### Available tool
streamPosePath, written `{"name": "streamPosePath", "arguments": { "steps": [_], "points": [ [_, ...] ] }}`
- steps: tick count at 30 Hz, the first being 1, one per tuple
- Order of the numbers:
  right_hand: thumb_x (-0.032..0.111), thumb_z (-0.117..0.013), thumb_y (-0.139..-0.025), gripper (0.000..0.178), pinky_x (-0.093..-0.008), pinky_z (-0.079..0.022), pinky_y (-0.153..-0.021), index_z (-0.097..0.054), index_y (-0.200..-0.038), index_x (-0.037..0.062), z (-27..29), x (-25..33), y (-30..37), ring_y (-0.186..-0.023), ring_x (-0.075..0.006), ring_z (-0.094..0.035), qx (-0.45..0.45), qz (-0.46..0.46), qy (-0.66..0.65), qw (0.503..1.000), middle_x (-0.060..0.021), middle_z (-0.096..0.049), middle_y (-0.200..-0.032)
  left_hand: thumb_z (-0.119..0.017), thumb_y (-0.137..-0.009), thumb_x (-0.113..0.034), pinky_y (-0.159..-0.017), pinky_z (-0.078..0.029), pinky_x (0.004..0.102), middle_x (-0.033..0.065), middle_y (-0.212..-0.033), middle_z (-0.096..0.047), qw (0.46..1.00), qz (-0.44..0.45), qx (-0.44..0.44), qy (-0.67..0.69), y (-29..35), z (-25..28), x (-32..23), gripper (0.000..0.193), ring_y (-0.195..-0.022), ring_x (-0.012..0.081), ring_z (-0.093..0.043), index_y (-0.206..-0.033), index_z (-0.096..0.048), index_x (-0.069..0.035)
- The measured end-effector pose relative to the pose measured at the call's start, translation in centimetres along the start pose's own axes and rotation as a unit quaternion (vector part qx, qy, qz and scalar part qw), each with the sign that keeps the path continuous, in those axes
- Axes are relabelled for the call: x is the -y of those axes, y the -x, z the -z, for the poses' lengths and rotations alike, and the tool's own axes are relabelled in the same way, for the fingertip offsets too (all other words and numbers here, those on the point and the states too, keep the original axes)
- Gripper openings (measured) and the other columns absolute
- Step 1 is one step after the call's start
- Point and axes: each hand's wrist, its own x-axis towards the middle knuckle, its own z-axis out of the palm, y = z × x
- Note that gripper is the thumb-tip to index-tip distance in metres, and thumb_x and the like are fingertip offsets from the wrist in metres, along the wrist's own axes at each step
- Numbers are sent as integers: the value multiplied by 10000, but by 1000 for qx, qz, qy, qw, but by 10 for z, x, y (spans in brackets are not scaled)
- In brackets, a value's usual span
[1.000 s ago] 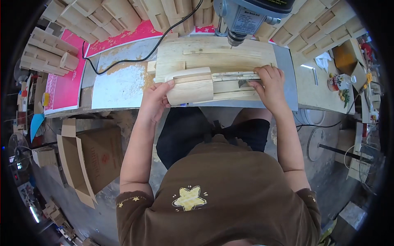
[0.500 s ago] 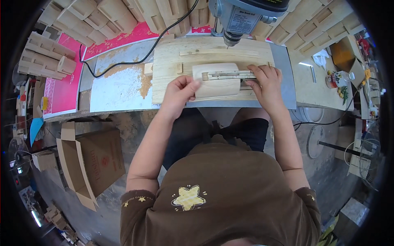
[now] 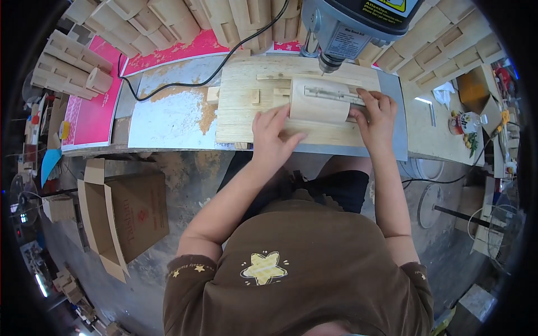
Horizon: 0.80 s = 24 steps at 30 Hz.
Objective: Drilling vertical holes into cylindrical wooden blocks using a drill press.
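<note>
A pale wooden cylinder (image 3: 316, 112) lies on its side on a plank board (image 3: 238, 120), below the bench drill's chuck (image 3: 330, 63). Along its upper face runs a slim, greyish slotted strip (image 3: 328, 93) that sticks out past the right end. My right hand (image 3: 378, 115) pinches this strip between fingers and thumb, close against the cylinder's right end. At the left end my left hand (image 3: 273, 134) rests its fingertips on the wood. Its thumb is spread away toward me, so that hand is open. The drill bit's tip points down just behind the cylinder.
The bench drill (image 3: 342, 36) stands at the back. Rows of notched wooden cylinders (image 3: 131, 25) are stacked behind and left. A black cable (image 3: 185, 84) crosses the sawdust-covered bench. At right lie a plastic bottle (image 3: 466, 122) and tools. An open cardboard box (image 3: 137, 210) sits on the floor at left.
The cylinder has moved right relative to the board, against my right hand. My left hand has shifted right and spread its thumb. Less of the strip sticks out.
</note>
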Motion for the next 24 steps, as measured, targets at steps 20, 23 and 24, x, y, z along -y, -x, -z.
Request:
{"name": "streamPosePath", "arguments": {
  "steps": [20, 23, 24],
  "points": [
    [111, -727, -739, 536, -380, -367, -990, -518, -1231, 76, 14, -8, -59, -1184, -312, -453, 12, -13, -280, 960, -133, -508, -1227, -793, -606, -243, -895, -283, 391, -48, -805, -613, 992, -26, 37, -117, -43, 26, 52, 516, -840, 167, -537, -1092, -643, -157],
    [127, -642, -848, 505, -374, -362, -1028, -431, -1298, 31, 49, -17, -108, -1216, -216, -452, -80, -18, -303, 950, -78, -485, -1281, -793, -604, -248, -892, -288, 402, -46, -812, -611, 987, -49, 38, -146, -45, 25, 51, 524, -870, 170, -528, -1096, -642, -148],
    [127, -642, -848, 505, -374, -362, -1028, -431, -1298, 31, 50, -16, -107, -1216, -216, -452, -81, -20, -301, 950, -78, -485, -1281, -790, -610, -251, -891, -287, 408, -47, -822, -612, 987, -41, 45, -147, -45, 25, 51, 521, -878, 173, -526, -1097, -642, -142]
  ]
}}
